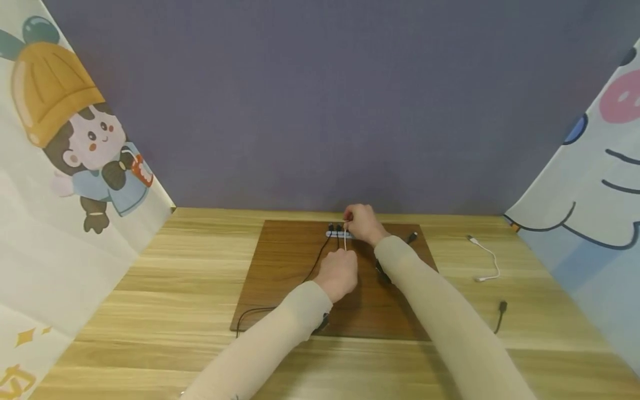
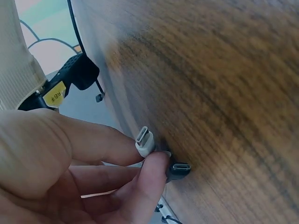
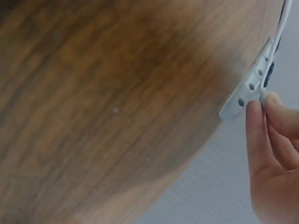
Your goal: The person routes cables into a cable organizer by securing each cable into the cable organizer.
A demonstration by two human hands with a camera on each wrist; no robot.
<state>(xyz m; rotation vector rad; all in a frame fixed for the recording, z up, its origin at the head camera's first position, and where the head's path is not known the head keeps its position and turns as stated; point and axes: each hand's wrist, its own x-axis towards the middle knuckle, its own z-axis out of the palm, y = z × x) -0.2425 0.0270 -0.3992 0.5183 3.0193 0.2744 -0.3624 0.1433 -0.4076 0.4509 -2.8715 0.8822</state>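
Observation:
In the head view, a white cable [image 1: 345, 241] runs between my two hands. My right hand [image 1: 364, 223] pinches its upper end just beside a pale cable organiser strip [image 3: 235, 106] that has round holes along it. Two black cables [image 1: 330, 228] sit at the strip's left part. Lower down, my left hand [image 1: 340, 273] pinches the white USB-C plug [image 2: 145, 143] between thumb and finger. A black USB-C plug [image 2: 179, 170] shows right at those same fingertips, against the board; I cannot tell whether it is gripped too.
Beneath both hands lies a dark brown wooden board [image 1: 280, 261] on a light wood table [image 1: 190, 266]. A black plug [image 1: 412, 238] rests near the board's right edge. Farther right are a short white cable [image 1: 495, 260] and another black cable [image 1: 502, 309].

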